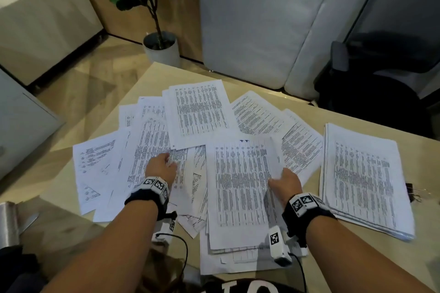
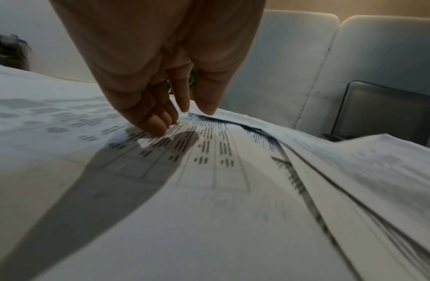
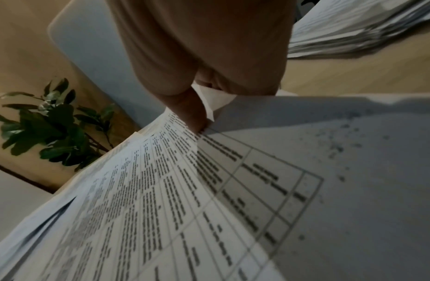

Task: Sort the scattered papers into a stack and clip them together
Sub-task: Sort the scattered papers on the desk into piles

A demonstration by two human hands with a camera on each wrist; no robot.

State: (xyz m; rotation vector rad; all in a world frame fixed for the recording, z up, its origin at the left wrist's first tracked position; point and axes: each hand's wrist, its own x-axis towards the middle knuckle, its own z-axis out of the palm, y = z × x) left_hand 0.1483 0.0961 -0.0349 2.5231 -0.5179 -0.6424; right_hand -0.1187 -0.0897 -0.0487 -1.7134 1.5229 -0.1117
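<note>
Printed white papers (image 1: 152,150) lie fanned across a light wooden table (image 1: 262,93). My left hand (image 1: 162,164) rests on them at centre left; in the left wrist view its straight fingertips (image 2: 158,127) press on a table sheet (image 2: 209,180). My right hand (image 1: 283,179) pinches the right edge of the top table sheet (image 1: 240,185) in the middle. In the right wrist view its thumb (image 3: 192,114) lies on that sheet (image 3: 185,199), whose edge curls up under it. A squared stack (image 1: 364,178) sits at the right, with a black binder clip (image 1: 413,191) beside it.
A potted plant (image 1: 162,47) stands on the floor beyond the table's far corner. A grey sofa (image 1: 262,19) runs behind the table, and a dark chair (image 1: 381,74) sits at the far right. Bare tabletop shows at the near left.
</note>
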